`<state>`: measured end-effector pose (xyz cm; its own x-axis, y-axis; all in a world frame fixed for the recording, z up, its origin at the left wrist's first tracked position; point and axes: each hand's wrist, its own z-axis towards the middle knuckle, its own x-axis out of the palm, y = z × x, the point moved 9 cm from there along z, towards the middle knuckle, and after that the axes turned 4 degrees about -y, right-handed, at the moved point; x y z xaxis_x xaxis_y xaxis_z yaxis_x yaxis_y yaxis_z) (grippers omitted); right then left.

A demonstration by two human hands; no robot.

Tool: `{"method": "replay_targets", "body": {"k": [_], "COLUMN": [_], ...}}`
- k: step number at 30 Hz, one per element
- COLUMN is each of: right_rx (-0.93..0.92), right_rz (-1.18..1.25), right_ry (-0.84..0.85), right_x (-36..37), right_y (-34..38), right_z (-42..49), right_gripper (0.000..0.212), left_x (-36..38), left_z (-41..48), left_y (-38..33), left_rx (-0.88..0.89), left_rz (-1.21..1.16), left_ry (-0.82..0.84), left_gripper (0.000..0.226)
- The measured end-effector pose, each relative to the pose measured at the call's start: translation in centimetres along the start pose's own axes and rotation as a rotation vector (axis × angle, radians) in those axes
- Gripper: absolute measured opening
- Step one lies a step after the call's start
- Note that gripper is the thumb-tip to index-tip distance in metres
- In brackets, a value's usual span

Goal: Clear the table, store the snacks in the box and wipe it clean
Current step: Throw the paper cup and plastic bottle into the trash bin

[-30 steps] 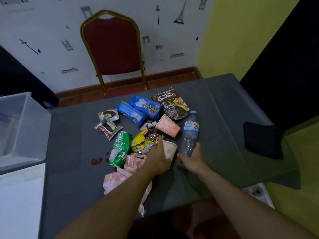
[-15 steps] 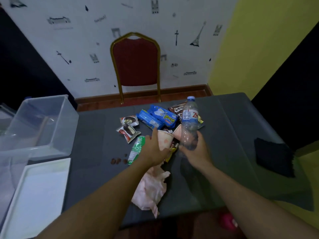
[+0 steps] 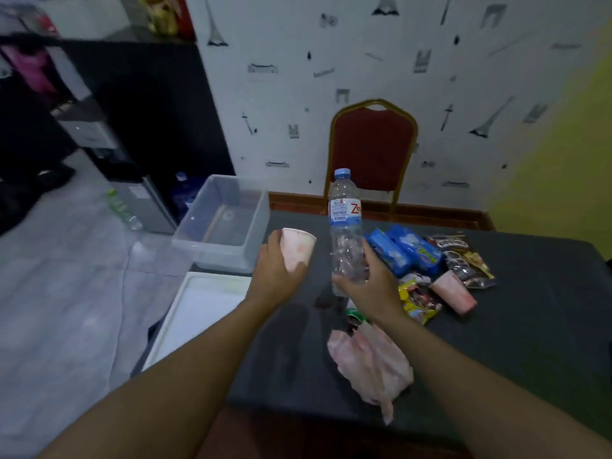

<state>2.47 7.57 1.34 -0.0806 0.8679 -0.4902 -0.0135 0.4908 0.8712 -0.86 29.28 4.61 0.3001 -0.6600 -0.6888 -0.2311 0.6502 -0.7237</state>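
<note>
Your left hand (image 3: 276, 270) grips a paper cup (image 3: 297, 247), your right hand (image 3: 371, 286) an upright water bottle (image 3: 345, 226), its long axis vertical. The clear storage box (image 3: 222, 223) sits far-left of both hands, nearer your left; snack packets (image 3: 405, 251) lie right.

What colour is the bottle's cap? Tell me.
Light blue, on the bottle in the right hand; head view.
</note>
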Motion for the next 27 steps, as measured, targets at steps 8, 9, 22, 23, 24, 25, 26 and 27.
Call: {"method": "replay_targets", "body": {"k": [8,9,22,23,24,25,26,27], "right_rx": [-0.13,-0.139,-0.183,-0.184,-0.181,-0.174,-0.168,-0.162], "right_rz": [0.029,0.037,-0.068,-0.081,-0.098,-0.117,-0.135,-0.153], "right_ry": [0.206,0.224,0.481,0.502,0.523,0.544,0.561,0.573], "right_x": [13.1,14.6,30.6,31.9,33.0,34.2,35.4,36.4], "right_y": [8.9,9.7,15.3,15.5,15.5,15.6,15.6,15.6], "right_z": [-2.4,-2.8,-3.4,-3.1,-2.7,-2.3,-1.9,-1.5], "right_gripper": [0.103,0.101,0.082,0.08,0.079,0.078,0.077,0.076], "left_x": [-12.9,-14.4,-24.8,-25.1,-25.4,-25.6,-25.8,-25.9], "left_z": [-1.2,-1.5,-2.8,-2.5,-2.1,-1.8,-1.5,-1.1], "left_y": [10.5,11.7,25.4,26.2,27.0,27.9,28.8,29.6], "left_rx": [-0.114,-0.128,-0.385,-0.404,-0.426,-0.455,-0.484,-0.507], "left_rz": [-0.01,-0.015,-0.017,-0.011,-0.009,-0.011,-0.012,-0.006], "left_ry": [-0.162,-0.177,-0.317,-0.321,-0.326,-0.331,-0.332,-0.327], "left_gripper": [0.072,0.072,0.067,0.067,0.066,0.066,0.066,0.066]}}
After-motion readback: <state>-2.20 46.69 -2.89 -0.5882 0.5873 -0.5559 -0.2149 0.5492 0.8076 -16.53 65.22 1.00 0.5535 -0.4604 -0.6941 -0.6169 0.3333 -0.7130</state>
